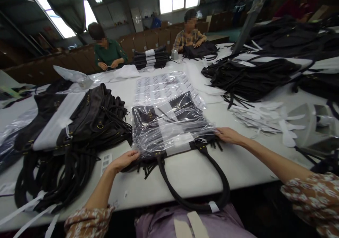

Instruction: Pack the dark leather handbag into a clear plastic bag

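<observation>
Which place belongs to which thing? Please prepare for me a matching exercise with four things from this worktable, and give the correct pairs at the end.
Things
1. Black handbag under crinkled clear plastic
2. Large pile of black bags with a wide white band
3. Heap of flat white cut pieces
4. Curved black tubular handle

Places
A. Over the near edge of the white table
B. To the right of the right grip
C. With a grip at each side edge
D. To the left of the left grip

Pairs: 1-C, 2-D, 3-B, 4-A
</observation>
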{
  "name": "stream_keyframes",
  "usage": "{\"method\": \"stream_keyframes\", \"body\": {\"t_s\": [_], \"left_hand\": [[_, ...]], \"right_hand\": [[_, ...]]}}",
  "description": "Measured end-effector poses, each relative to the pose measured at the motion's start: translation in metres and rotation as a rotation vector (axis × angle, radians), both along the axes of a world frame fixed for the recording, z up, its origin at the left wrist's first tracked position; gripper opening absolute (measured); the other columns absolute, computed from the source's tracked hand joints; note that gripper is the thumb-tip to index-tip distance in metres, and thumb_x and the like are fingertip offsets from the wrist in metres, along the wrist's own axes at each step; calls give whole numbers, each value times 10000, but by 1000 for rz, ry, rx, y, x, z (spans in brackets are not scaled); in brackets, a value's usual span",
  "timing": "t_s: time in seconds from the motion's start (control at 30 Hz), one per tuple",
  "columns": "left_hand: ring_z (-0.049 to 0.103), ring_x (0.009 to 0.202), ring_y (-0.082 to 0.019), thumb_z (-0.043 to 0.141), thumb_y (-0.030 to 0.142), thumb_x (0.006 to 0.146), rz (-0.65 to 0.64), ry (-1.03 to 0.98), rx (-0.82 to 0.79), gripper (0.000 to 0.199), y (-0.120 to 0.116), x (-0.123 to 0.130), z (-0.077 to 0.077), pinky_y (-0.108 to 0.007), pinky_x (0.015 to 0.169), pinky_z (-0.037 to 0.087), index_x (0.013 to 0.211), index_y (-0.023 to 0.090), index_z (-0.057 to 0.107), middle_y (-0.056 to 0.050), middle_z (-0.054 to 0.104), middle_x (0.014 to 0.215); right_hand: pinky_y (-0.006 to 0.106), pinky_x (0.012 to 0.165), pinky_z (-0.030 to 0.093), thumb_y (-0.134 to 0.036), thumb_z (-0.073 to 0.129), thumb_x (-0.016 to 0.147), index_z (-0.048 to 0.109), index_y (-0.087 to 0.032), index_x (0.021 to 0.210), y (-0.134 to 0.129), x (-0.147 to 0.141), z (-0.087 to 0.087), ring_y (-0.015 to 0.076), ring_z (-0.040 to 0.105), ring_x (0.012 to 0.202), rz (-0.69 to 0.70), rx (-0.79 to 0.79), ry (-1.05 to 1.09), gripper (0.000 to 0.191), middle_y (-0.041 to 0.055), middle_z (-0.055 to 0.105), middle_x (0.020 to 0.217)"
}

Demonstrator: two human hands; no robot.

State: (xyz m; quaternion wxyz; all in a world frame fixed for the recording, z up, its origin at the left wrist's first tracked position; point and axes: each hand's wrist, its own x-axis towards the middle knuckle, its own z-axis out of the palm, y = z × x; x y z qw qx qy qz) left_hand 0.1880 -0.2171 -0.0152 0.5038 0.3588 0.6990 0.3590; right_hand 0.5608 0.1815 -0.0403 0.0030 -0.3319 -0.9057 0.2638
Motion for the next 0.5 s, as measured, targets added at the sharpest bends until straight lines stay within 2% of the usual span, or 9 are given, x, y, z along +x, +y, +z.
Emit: {"method": "stream_keyframes", "body": {"t_s": [0.1,0.2,0.3,0.37,0.43,0.47,0.5], "left_hand": [[636,1055,-232,749,558,713,-8,-190,-78,515,3,-10,12,-351,1013,445,1076,194,723,-66,711,1144],[682,885,-216,801,504,681,-6,-355,-155,484,11,-24,27,-361,900,513,1011,157,727,-100,736,1025],[690,885,-257,823,464,669,51,-476,-71,429,15,-31,39,-437,876,528,930,141,714,-124,732,977],[685,908,-277,841,446,643,170,-524,56,399,10,-24,34,-480,902,520,876,153,702,-110,728,940],[683,856,-258,848,440,629,329,-548,156,392,-5,-5,15,-479,907,522,852,157,693,-95,723,891],[681,828,-245,849,437,624,423,-549,192,400,-16,8,2,-467,896,530,865,158,691,-91,722,881],[679,835,-245,846,442,625,525,-553,228,424,-26,22,-12,-468,881,538,901,162,686,-92,722,908]], "right_hand": [[338,741,524,-684,404,835,607,-191,746,-7,-4,24,230,613,748,60,-216,55,541,76,673,794],[285,697,529,-643,343,901,644,-143,916,-12,-8,53,201,631,765,125,-440,96,584,102,691,862],[334,757,547,-588,389,911,636,-139,1010,-15,-8,65,230,670,821,80,-700,248,522,136,701,909],[415,830,542,-554,490,864,650,-189,1026,-21,1,55,284,676,934,-49,-943,451,431,136,705,991],[449,839,542,-545,583,796,683,-242,995,-33,17,31,324,664,1004,-218,-1072,549,376,124,708,1045],[431,818,556,-558,620,761,700,-251,949,-40,26,17,329,672,985,-298,-1024,503,368,124,713,1035],[408,774,574,-609,631,723,711,-249,890,-48,35,4,331,689,921,-362,-907,453,405,129,723,983]]}}
